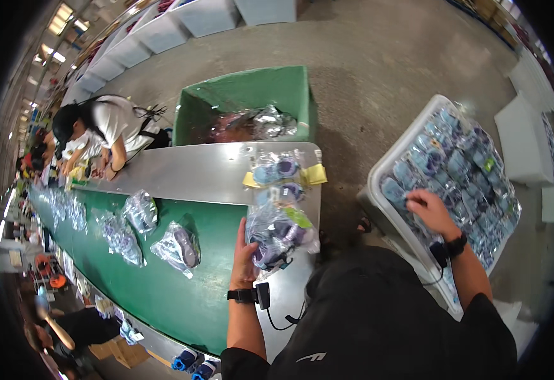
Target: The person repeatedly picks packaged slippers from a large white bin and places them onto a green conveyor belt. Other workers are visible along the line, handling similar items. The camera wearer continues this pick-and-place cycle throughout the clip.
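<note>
My left hand [244, 258] is closed on the edge of a clear plastic bag of purple shoes [283, 235] at the end of the metal table. Just beyond it on the metal lie more bagged shoes [277, 170], with a yellow strip [315, 174] under them. Out to the right, my right hand [430, 212] is over a big white bin [378, 171] full of bagged blue shoes [457, 166]. Its fingers are bent together beside a light-blue bagged shoe [393, 189]; whatever is between the fingertips is too small to make out.
A green conveyor belt [182, 297] carries several bagged shoes [179, 246]. Beyond the metal table [194, 166] stands a green bin [245, 82] with clear plastic inside. A co-worker [109, 123] leans over the table at left. White bins [204, 18] line the far side.
</note>
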{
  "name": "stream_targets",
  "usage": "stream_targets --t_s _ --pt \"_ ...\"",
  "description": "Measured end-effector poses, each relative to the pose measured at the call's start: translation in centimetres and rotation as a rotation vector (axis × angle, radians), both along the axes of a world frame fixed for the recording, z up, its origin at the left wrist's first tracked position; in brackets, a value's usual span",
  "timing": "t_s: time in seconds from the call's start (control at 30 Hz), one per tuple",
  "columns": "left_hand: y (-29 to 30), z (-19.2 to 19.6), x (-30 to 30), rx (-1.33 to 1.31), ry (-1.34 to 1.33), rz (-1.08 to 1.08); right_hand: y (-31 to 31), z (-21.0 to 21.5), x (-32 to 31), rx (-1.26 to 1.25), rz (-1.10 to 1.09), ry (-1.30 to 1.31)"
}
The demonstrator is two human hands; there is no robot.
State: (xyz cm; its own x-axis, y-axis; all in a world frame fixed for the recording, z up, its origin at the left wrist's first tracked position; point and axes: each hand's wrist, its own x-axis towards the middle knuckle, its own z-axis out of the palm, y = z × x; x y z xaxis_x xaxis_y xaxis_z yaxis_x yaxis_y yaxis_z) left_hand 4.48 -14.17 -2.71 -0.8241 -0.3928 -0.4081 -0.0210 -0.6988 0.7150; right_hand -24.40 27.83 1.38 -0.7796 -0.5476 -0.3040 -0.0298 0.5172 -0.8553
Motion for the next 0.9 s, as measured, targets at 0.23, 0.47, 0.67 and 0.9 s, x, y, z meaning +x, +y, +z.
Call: stream_targets --t_s 0.23,0.47,0.67,0.9 --pt "5.5 8.8 -9.9 -0.187 0.203 -0.676 -6.7 6.6 -2.0 -0.207 0.330 -0.079" --pt "11.2 12.7 -16.7 -0.116 0.187 -0.817 -9.2 7.7 -5.9 -0.107 0.696 -0.231" --pt "15.5 11.2 -20.4 -0.141 0.128 -0.649 -5.3 4.3 -9.4 -0.372 0.608 -0.616" --pt "15.9 3.8 -21.4 -0.195 -0.241 -0.226 3.9 -0.5 -18.9 -0.357 0.250 -0.350"
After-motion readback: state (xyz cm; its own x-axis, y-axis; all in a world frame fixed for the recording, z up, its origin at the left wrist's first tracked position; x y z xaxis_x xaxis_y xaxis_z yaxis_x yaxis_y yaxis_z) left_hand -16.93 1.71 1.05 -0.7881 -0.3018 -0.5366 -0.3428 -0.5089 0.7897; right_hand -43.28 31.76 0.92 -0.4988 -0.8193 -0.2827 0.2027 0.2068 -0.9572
